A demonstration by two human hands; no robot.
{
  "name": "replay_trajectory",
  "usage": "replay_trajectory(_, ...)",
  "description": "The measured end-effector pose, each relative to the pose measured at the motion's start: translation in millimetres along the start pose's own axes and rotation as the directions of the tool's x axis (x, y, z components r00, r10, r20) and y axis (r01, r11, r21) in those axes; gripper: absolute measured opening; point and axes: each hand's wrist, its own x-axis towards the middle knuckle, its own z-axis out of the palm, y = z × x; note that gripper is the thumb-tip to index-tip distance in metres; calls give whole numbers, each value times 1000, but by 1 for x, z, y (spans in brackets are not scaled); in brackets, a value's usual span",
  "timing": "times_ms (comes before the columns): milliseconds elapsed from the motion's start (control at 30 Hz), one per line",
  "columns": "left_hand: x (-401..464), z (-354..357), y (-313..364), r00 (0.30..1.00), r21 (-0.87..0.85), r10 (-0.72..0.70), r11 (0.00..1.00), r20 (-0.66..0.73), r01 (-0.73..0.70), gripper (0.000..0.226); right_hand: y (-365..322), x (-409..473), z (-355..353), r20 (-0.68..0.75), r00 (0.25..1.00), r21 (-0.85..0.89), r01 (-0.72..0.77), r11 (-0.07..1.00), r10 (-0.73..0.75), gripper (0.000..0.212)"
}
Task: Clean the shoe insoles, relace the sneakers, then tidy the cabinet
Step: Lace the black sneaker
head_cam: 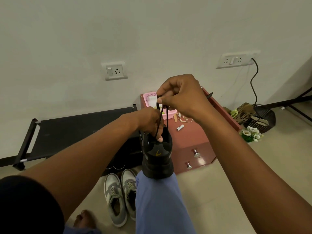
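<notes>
A black sneaker [157, 159] stands heel toward me on my knee in blue trousers. Its black lace [159, 120] runs up out of the shoe's opening. My right hand [182, 97] is raised above the shoe and pinches the upper end of the lace between thumb and fingers. My left hand [150, 120] is lower, at the shoe's opening, with its fingers curled round the lace where it leaves the shoe. The front of the sneaker and its eyelets are hidden behind my left hand.
A pair of grey and white sneakers [120, 195] lies on the floor by my knee. A black shoe rack [76, 130] stands left. The brown cabinet [199, 139] carries a pink basket [152, 98], a battery [180, 127] and cord. Artificial flowers [251, 133] and a dark basket [262, 117] sit right.
</notes>
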Motion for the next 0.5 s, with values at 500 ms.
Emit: replay_trajectory(500, -4, 19, -2, 915, 334, 280, 926, -292, -177, 17, 1, -22, -4, 33, 996, 107, -91, 990, 88, 13)
